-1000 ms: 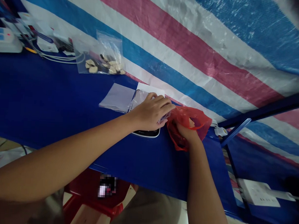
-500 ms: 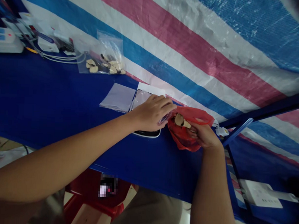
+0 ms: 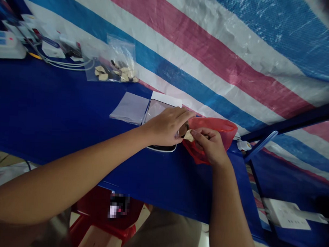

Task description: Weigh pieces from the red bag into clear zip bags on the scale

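My left hand is closed on a clear plastic bag that lies over the flat kitchen scale. The bag's mouth, partly hidden by my fingers, faces right. Between the thumb and fingers of my right hand is a mushroom with a pale stem; its brown cap is at the bag's mouth, beside my left fingers. Behind and below my right hand a red plastic bag stands open on the table. Its contents are mostly hidden by the hand.
To the left of the scale lies a stack of flat clear bags. Farther back sits a clear bag of pale pieces, near white cables and a white device. A blue metal frame stands at the right, and a striped tarp hangs behind.
My right hand has moved left out of the red bag, bringing the mushroom to the clear bag's mouth. My left hand has stayed nearly in place.
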A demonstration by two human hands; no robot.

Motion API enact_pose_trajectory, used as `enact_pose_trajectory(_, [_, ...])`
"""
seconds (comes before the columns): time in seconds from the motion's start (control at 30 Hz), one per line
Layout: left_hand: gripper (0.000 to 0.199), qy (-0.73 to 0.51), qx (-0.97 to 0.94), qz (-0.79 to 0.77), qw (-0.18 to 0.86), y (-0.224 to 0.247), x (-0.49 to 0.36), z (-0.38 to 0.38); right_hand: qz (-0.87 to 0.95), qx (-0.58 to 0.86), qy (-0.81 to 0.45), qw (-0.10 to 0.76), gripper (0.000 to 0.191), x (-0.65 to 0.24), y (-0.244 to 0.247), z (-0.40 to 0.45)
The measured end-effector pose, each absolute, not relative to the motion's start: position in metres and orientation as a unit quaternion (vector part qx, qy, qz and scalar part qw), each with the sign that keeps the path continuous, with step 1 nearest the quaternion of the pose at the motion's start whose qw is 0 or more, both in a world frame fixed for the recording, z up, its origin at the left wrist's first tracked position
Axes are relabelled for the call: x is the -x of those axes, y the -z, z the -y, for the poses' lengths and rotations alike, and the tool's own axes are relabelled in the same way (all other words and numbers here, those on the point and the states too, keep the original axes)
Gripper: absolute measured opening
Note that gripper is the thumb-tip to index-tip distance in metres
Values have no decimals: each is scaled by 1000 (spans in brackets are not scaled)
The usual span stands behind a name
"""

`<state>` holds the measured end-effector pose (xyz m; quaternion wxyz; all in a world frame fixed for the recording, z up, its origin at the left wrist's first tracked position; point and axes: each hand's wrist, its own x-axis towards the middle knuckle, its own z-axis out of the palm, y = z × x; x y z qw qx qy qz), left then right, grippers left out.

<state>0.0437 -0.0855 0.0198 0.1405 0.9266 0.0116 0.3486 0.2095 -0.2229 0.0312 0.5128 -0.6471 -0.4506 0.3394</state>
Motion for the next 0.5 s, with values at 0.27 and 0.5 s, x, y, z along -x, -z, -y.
enact_pose_trajectory(0.27, [54, -299, -953, -43, 30, -17, -48, 92, 508, 684, -236, 467, 36, -196, -29, 218])
enact_pose_trajectory(0.5, [49, -303, -952, -39, 19, -20, -47, 92, 486, 581, -381, 530, 30, -182, -25, 214])
